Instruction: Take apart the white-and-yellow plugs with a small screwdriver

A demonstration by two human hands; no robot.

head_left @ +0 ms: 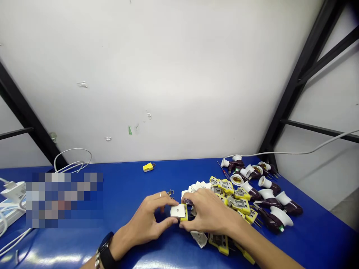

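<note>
Both my hands meet over the blue table (126, 186). My left hand (148, 220), with a ring and a black wristwatch, pinches a small plug (179, 212) made of a white cover and a yellow base. My right hand (207, 213) closes its fingers on the same plug from the right side. Just behind and right of my hands lies a pile of yellow plug bases (235, 196) and white covers (199, 185). One white cover (199, 239) rests under my right wrist.
Several dark-brown lamp holders with white caps (269, 194) lie at the right. A lone yellow plug (148, 167) sits near the wall. Small screws (170, 192) lie by my left fingers. A white power strip (11, 194) and cables are at the far left.
</note>
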